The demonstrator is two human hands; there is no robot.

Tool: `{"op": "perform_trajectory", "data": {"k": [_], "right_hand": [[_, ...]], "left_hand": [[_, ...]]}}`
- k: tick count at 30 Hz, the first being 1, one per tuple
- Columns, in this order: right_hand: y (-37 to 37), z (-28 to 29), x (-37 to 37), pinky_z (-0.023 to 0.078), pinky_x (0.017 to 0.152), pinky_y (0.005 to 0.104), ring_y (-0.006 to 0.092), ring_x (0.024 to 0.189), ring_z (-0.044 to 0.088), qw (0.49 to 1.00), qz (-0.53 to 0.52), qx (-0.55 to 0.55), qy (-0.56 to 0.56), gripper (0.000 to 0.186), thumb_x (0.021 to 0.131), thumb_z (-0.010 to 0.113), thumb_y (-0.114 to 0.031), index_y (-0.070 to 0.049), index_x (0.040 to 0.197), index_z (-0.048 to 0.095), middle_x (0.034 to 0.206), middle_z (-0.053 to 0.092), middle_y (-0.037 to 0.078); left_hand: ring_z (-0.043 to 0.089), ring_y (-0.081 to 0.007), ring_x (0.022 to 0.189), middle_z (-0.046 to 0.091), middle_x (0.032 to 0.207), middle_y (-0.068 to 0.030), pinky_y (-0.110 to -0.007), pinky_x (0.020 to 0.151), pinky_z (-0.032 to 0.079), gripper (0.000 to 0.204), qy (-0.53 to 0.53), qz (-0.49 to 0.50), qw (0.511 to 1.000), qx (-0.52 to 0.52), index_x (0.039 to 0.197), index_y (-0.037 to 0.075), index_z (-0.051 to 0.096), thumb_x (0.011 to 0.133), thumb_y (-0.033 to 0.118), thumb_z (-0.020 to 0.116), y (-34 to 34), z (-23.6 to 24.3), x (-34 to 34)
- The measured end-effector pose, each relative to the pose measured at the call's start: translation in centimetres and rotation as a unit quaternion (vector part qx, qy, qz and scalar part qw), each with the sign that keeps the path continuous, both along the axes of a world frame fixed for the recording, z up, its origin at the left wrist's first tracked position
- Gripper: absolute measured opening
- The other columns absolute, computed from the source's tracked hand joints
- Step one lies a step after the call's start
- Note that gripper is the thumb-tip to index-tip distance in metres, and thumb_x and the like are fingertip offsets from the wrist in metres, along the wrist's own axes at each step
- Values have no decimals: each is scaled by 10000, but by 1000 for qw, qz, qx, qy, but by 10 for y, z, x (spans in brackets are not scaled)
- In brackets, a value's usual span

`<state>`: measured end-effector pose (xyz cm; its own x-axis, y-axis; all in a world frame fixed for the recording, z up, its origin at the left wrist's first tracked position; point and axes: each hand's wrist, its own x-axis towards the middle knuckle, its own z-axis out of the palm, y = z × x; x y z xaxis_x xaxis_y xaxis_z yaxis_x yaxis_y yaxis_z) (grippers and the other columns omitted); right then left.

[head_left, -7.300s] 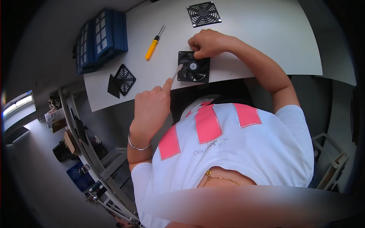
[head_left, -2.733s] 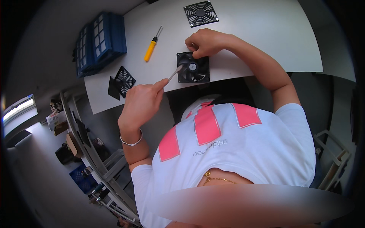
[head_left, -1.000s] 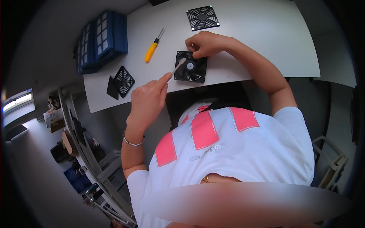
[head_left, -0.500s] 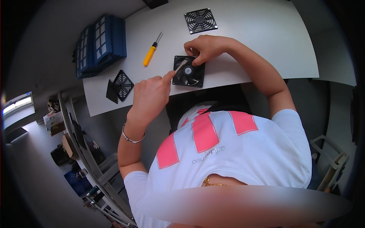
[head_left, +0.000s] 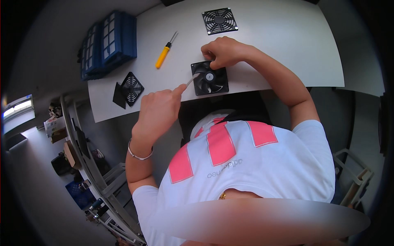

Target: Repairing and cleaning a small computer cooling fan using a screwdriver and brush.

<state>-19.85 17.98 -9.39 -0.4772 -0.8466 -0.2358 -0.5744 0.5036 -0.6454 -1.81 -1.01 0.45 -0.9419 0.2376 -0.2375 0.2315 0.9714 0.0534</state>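
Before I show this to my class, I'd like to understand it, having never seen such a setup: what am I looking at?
No machine here: these are a person's bare hands, seen from above by a fisheye camera on their head, so straight edges look bent. The left hand holds a slender tool, its pale tip at a black fan. The right hand is at the fan's far edge. The white table also bears a yellow-handled tool, a far grille and, at left, a smaller-looking grille beside a dark flat piece.

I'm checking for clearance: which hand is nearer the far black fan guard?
Right. The right hand is just below the fan guard in the picture; the left hand is farther below it and to its left.
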Motion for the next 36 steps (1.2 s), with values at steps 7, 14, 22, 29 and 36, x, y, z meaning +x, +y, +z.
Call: {"op": "perform_trajectory", "data": {"k": [7, 14, 22, 29, 36], "right_hand": [[-1, -4, -2, 469, 639, 386, 273, 691, 626, 1000, 16, -8, 3, 191, 687, 675, -210, -84, 804, 591, 681, 627, 82], [0, -1, -2, 448, 616, 391, 281, 658, 605, 1000, 1, -14, 15, 185, 674, 661, -181, -72, 794, 571, 652, 601, 91], [1, -7, -4, 474, 630, 407, 295, 709, 636, 1000, 9, -9, 20, 216, 710, 664, -243, -87, 832, 578, 682, 622, 100], [-1, -2, -2, 455, 614, 400, 303, 654, 610, 1000, 6, -16, 16, 189, 689, 651, -198, -68, 799, 571, 659, 608, 107], [-2, -5, -3, 479, 633, 403, 293, 701, 633, 1000, 4, -6, 29, 205, 713, 662, -258, -99, 810, 577, 674, 621, 90]], "left_hand": [[652, -281, 651, 654, 714, -117, -389, 593, 496, 263, 8, 8, 999, 44, 1145, 116, 707, 901, 120, 609, 11, 3, -10], [636, -277, 608, 646, 689, -96, -376, 565, 492, 261, -15, -16, 1000, -5, 1158, 128, 696, 909, 136, 617, 4, 13, -1], [622, -269, 580, 629, 681, -85, -371, 544, 487, 252, 18, 18, 999, -46, 1149, 146, 691, 906, 144, 625, 10, 30, 0], [642, -276, 618, 647, 691, -92, -383, 568, 500, 265, 15, -15, 999, -34, 1165, 138, 692, 911, 143, 615, -2, 6, -19], [638, -273, 563, 629, 651, -97, -369, 535, 497, 299, 55, -37, 994, -87, 1200, 143, 674, 907, 151, 616, 13, -18, -20]]}}
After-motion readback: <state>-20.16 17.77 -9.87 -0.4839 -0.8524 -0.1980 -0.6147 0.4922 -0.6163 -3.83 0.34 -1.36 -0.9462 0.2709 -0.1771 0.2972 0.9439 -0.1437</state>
